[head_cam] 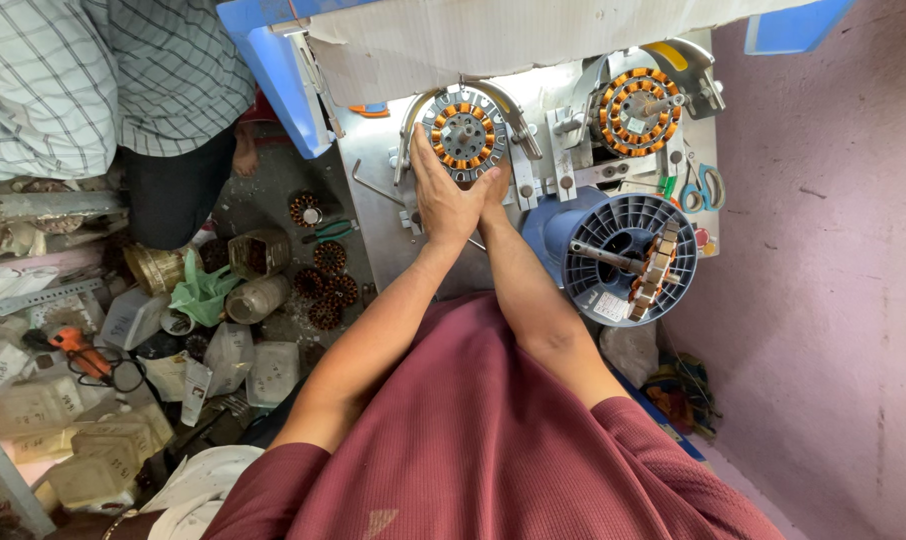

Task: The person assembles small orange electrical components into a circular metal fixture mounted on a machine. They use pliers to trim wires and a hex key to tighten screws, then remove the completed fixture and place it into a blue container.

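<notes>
Left hand (445, 195) fingers spread flat against round copper-wound stator (464, 135) on grey metal machine (558, 95).
Right hand (495, 188) mostly hidden just behind left hand below stator; its grip cannot be told.

Second wound stator (635, 110) sits clamped at upper right. Below it, a grey spool (628, 258) lies on its side; scissors (704, 186) rest by the pink wall (833, 250). Left, a person in a checked shirt (103, 70), small stators (325, 285), orange drill (76, 346).
</notes>
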